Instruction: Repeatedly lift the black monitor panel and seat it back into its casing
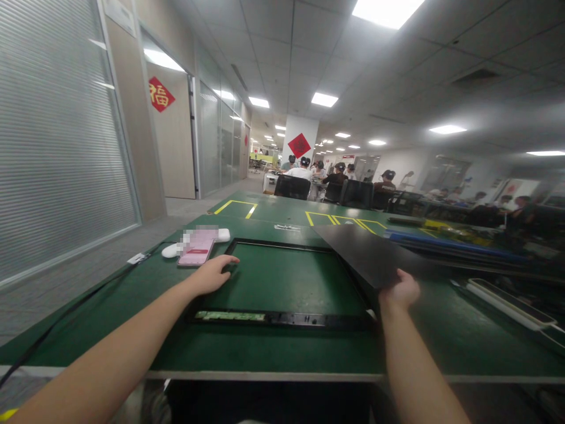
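Observation:
A black rectangular frame point(282, 318) lies flat on the green table point(265, 350), with the table surface showing through its middle. My left hand point(214, 273) rests on the frame's left rail, fingers stretched flat toward the far left corner. My right hand point(401, 291) grips the near edge of a thin dark panel point(366, 253). The panel is lifted and tilted above the frame's right side, rising away from me.
A pink-screened phone point(196, 248) and a white device point(169, 251) lie just beyond my left hand, and a cable point(88, 294) runs off the left edge. Long flat parts point(507, 301) lie at the right. Several seated people point(335, 176) work at tables farther back.

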`<state>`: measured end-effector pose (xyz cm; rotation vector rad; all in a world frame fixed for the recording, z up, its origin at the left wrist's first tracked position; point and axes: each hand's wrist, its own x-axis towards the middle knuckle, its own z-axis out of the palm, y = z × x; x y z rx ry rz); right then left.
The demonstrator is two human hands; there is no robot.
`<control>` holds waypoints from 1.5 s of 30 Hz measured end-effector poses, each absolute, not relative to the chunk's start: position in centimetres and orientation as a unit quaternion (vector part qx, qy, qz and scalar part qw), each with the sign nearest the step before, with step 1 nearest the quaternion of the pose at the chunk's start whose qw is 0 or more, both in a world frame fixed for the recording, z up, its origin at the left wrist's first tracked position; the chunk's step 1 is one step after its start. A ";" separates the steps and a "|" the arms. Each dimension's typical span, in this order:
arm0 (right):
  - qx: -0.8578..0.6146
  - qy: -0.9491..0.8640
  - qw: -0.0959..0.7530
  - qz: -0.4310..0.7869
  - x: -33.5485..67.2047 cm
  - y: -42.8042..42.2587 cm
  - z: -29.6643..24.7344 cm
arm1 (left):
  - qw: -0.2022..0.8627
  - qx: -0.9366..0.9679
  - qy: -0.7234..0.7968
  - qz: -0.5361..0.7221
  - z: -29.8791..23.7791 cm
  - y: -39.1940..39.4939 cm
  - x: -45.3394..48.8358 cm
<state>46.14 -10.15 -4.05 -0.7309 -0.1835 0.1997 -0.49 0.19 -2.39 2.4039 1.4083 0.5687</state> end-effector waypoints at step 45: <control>-0.521 -0.006 0.830 0.200 48.0 -8.9 -6.7 | 0.132 0.863 0.460 0.162 -2.2 0.3 -0.6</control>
